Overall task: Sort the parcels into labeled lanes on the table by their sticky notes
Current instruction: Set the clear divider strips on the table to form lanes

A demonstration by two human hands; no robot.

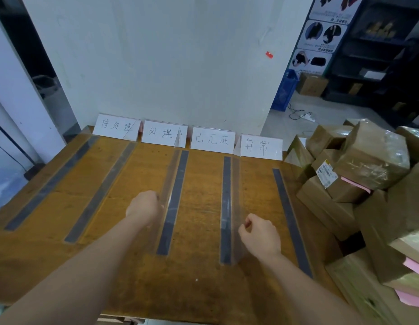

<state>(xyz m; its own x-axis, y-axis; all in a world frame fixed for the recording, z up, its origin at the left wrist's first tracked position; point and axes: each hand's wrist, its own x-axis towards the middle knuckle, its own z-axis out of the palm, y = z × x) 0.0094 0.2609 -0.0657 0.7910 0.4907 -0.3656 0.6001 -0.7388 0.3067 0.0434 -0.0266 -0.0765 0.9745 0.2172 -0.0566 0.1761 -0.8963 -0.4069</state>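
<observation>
The brown cardboard parcels wrapped in glossy tape (pixel 372 160) are piled at the right edge of the wooden tabletop (pixel 199 277), and some carry pink sticky notes (pixel 355 185). They look stiff, probably light, and the tape may be slippery, so hold two opposite sides, not the note. Both the left hand (pixel 144 208) and the right hand (pixel 260 234) are curled beside clear plastic lane dividers (pixel 167 184). I cannot tell whether they grip them.
</observation>
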